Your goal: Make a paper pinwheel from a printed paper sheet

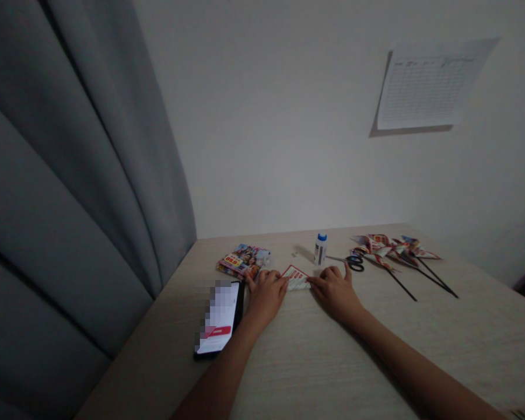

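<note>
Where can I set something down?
Bare table lies between the left forearm and right forearm, and right of the latter, nearer than the pinwheels. It's crowded around left hand and right hand: paper, glue bottle, scissors, phone, flyers.

No word, brand or number could be read for certain: the white label on the glue bottle (pixel 320 251) bore dark print too small to make out, and the large red figures on the folded paper (pixel 296 279), just in front of the bottle, looked like a row of zeros. Left of the bottle, red figures stood on the yellow patch of the printed leaflets (pixel 250 256), and farther left and nearer, white lettering on the phone (pixel 223 312)'s red bar was blurred. High on the wall, right of the bottle, the ruled sheet (pixel 424 93) carried illegible writing.
</note>
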Motion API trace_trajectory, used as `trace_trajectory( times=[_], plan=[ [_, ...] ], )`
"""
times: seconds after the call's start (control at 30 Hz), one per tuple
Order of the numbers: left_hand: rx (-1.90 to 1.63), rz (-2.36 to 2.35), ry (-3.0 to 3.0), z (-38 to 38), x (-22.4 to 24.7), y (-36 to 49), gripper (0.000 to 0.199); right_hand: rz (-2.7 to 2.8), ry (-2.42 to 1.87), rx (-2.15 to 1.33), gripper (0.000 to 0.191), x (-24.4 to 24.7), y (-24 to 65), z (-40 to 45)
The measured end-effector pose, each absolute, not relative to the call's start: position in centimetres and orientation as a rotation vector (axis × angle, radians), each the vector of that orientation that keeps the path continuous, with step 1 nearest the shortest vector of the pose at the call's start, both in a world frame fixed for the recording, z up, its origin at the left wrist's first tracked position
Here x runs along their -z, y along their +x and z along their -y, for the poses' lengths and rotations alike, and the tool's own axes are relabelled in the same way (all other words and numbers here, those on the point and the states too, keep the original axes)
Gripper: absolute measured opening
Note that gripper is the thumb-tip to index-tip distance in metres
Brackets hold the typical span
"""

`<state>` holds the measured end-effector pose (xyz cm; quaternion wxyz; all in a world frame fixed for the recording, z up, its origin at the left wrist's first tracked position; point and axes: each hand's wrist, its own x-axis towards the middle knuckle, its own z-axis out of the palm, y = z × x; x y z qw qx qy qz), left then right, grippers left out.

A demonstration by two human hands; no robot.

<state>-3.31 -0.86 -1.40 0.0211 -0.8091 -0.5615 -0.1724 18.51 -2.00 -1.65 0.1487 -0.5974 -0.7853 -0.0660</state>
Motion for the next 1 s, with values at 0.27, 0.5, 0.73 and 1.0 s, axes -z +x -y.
trace_trajectory(
  times=[0.27,0.5,0.73,1.0],
  plan=[
    [0.542,1.744,-2.51,0.84,1.4,-3.33,0.03,2.244,-1.707,0.191,0.03,1.79,18.58,1.93],
    [0.577,1.742,-2.508,0.91,1.42,-3.33,0.03,2.245,-1.724,0.191,0.032,1.73,18.48,1.94],
    [0.603,1.745,-2.501,0.8,1.6,-3.16,0.029,2.242,-1.747,0.195,0.031,1.59,18.45,1.94],
    [0.546,1.763,-2.498,0.96,1.25,-3.17,0.029,2.242,-1.772,0.183,0.032,1.61,18.31,1.86]
  ],
)
